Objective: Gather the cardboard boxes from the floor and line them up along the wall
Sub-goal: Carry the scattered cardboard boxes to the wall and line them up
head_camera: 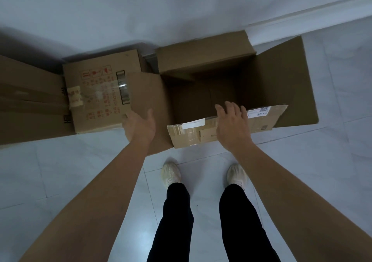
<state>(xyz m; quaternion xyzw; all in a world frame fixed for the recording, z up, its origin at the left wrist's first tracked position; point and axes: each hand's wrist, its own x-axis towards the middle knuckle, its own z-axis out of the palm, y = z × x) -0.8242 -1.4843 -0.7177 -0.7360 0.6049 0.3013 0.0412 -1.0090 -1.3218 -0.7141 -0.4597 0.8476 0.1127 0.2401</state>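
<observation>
Back from the fingers, the left hand point(140, 127) and right hand point(231, 125) run into 2 bare forearms point(96, 191), and behind those 2 slim black trouser legs point(177, 211) end in 2 cream knit trainers point(171, 174).

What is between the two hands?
In the head view, the taped near flap of the open cardboard box, with a white label, lies between the left hand and the right hand.
</observation>
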